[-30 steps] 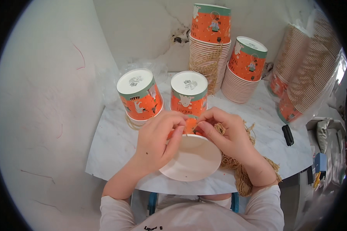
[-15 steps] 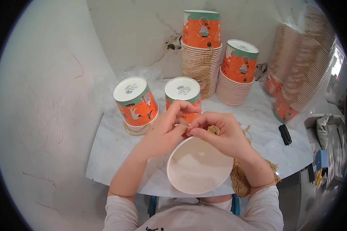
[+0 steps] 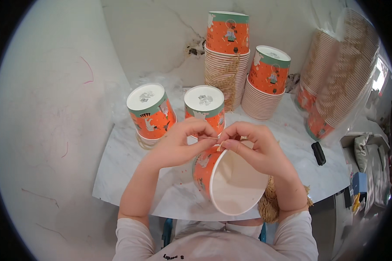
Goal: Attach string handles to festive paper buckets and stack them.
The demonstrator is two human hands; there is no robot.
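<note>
A paper bucket [image 3: 239, 189], orange outside and white inside, lies tilted with its open mouth toward me. At its upper rim my left hand [image 3: 185, 141] pinches a thin cord [image 3: 208, 138] between thumb and fingers. My right hand [image 3: 255, 148] is closed on the cord too, thumb and forefinger together, and a pale short end shows by its fingertips. A bundle of tan twine [image 3: 271, 202] lies under my right forearm, partly hidden. Just beyond my left hand two upside-down orange buckets stand: one bucket [image 3: 151, 115] with tan cord near its rim, and another bucket [image 3: 204, 104].
Tall nested bucket stacks stand at the back: one stack [image 3: 224, 65] with cords hanging down, a shorter stack [image 3: 265, 91], and plastic-wrapped stacks [image 3: 335, 82] at right. A small black object [image 3: 318, 153] lies on the marbled table [image 3: 130, 174]. A white wall [image 3: 52, 130] rises at left.
The bucket has turned, so its orange side now shows at left and its mouth has shifted right. My hands have drawn slightly apart, and the cord between them shows.
</note>
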